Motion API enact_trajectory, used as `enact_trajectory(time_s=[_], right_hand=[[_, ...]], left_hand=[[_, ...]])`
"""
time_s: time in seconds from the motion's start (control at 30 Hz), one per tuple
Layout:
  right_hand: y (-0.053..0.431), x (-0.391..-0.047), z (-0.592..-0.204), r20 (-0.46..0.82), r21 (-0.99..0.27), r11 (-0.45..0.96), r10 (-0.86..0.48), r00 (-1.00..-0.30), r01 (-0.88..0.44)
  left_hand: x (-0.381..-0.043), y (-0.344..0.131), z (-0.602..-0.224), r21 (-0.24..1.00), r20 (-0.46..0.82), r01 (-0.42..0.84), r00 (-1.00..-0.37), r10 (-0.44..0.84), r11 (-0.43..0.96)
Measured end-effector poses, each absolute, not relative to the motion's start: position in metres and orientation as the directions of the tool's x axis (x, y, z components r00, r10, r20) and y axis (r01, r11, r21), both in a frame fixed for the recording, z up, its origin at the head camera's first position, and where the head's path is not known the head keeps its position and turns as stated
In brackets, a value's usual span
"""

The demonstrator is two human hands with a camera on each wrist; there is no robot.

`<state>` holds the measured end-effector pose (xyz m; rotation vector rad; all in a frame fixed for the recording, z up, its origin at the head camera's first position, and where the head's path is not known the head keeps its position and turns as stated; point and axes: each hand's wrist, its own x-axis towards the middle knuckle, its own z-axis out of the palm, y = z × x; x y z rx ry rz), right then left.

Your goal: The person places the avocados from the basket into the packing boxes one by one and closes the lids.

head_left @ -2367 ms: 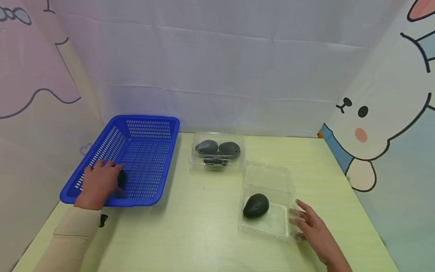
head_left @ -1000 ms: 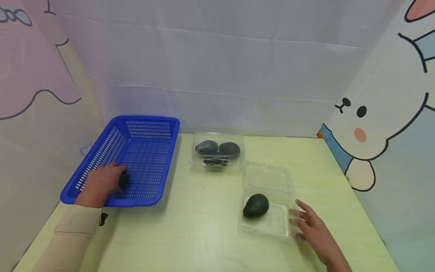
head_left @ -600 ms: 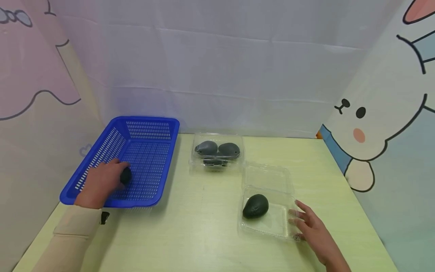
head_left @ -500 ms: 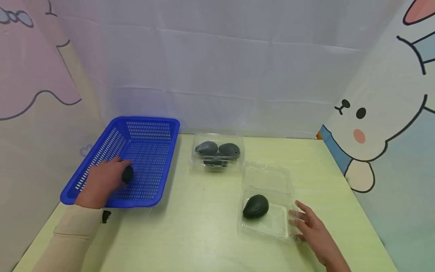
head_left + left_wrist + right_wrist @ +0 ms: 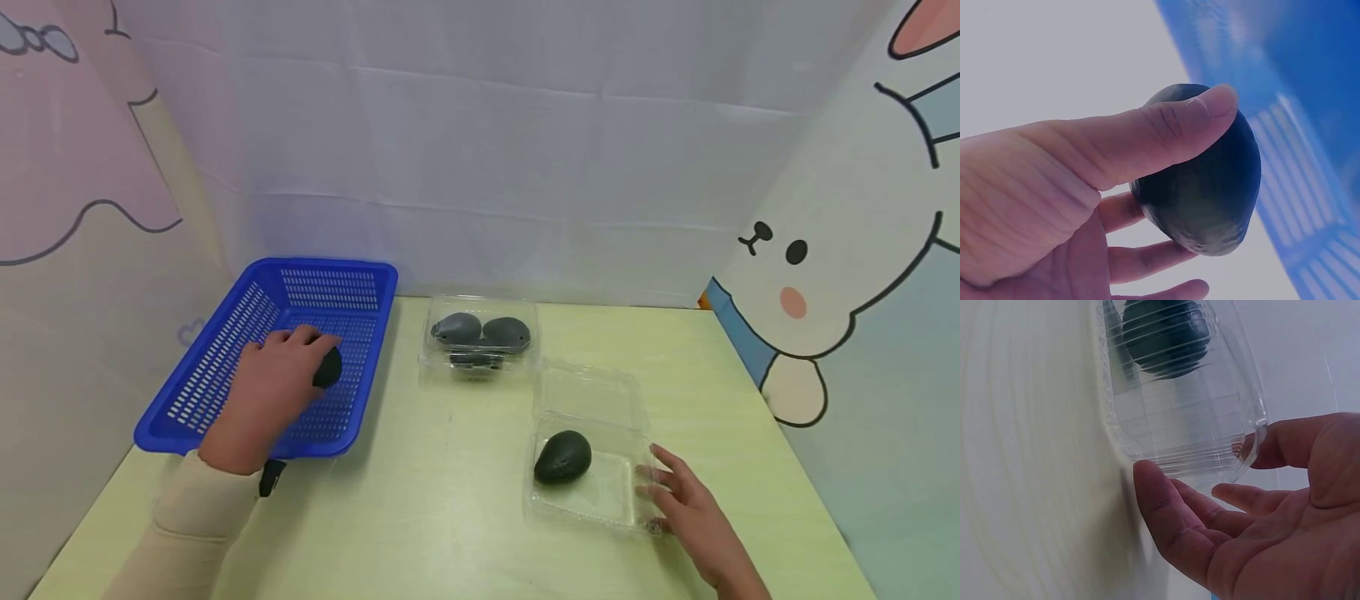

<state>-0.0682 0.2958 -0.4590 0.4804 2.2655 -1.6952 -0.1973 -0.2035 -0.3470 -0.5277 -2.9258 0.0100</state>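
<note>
In the head view my left hand (image 5: 273, 383) is over the blue plastic basket (image 5: 375, 350). It grips a dark green avocado (image 5: 328, 368) between thumb and fingers. The left wrist view shows the thumb across the same avocado (image 5: 1210, 194), with the fingers behind it. On the right, a clear plastic clamshell box (image 5: 615, 492) lies with its lid laid back, and one avocado (image 5: 562, 457) is inside at its left. My right hand (image 5: 697, 517) holds this box by its right side. In the right wrist view fingertips (image 5: 1147, 475) touch the ribbed wall, with another digit at the rim.
A second clamshell box (image 5: 480, 304), closed, stands at the back middle of the table (image 5: 420, 517). Several avocados are in it. A pale cloth wall (image 5: 480, 183) rises behind the table, and cartoon-printed sheets hang on both sides.
The left hand has taken hold of the avocado in the basket and moved it right and away from me. The right hand, the open box and the closed box have kept their places.
</note>
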Motion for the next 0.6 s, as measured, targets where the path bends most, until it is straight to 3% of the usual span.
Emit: enact_trajectory(time_s=[0.23,0.6], right_hand=[[0.294,-0.068,-0.459,-0.402,-0.875,0.252,0.098,-0.910,0.414],[0.295,-0.066,-0.459,-0.402,-0.876,0.250,0.093,-0.911,0.412]], left_hand=[[-0.185,-0.154,-0.342,-0.090,0.236,0.439,-0.862,0.448,0.894],[-0.177,-0.086,-0.344,-0.139,0.234,0.545,-0.793,0.563,0.827]])
